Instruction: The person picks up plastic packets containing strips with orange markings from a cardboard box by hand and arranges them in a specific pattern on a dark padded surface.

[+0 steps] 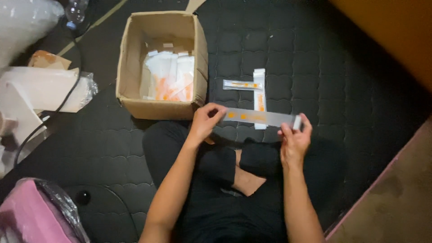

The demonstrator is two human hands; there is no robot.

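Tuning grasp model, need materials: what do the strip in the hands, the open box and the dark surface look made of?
Strip, held between left hand and right hand: looks like thin translucent plastic film, slightly glossy, orange marks showing through. Box: brown corrugated cardboard, matte, raw flap edges. Dark surface: black quilted fabric, probably a padded mat or mattress, judging by the stitched scalloped pattern.
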